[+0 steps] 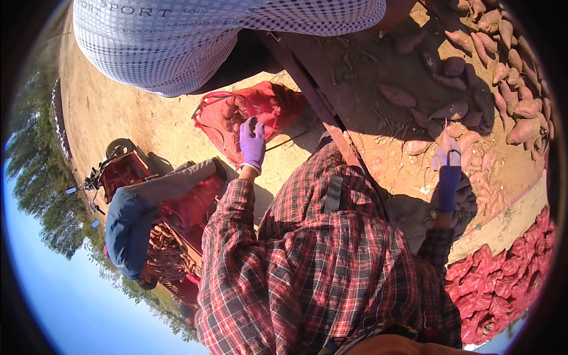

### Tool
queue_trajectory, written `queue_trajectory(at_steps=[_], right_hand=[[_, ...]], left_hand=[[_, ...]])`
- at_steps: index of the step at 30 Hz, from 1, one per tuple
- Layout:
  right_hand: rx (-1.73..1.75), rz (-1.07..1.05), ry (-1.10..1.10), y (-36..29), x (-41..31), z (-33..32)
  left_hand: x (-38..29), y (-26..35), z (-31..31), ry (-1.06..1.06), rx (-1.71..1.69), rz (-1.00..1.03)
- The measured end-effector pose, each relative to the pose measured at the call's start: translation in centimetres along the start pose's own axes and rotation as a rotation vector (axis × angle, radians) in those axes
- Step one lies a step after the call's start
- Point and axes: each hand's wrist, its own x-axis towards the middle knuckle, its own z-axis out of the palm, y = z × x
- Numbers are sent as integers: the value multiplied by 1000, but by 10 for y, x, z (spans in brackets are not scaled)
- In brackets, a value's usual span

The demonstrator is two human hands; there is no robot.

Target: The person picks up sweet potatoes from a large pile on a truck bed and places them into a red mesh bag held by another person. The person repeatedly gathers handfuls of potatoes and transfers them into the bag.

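Observation:
My left hand [252,144], in a purple glove, is over the open mouth of a red mesh bag [217,131] with sweet potatoes [233,111] inside. Its fingers are bent around something dark at the fingertips; what that is, I cannot make out. At the right, my right hand [449,155], in a pale and purple glove, grips a pinkish sweet potato [445,136] with a thin pointed end, above more sweet potatoes [417,147] lying on a dirt-covered surface.
A reddish metal edge [326,113] runs between the bag and the sweet potatoes. A person in a checked shirt [177,49] is close at the top. Another person in blue [128,230] bends by a red cart [182,284] of sweet potatoes. Red mesh bags [501,284] lie lower right.

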Motion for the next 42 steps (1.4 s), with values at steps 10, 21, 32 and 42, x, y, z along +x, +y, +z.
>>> queue_trajectory(at_steps=[10,21,32,42], right_hand=[[-316,-218,-52,-105,-1,78],[-545,-394,-336,-91,20,60],[344,69,-191,-140,19,94],[1653,147,-280,-178,52,69]], left_hand=[[-68,274,157,-1173,-1153,-322],[-59,254,147,-1627,-455,-236],[30,314,80,-753,-552,983],[108,283,64,-833,-836,445]])
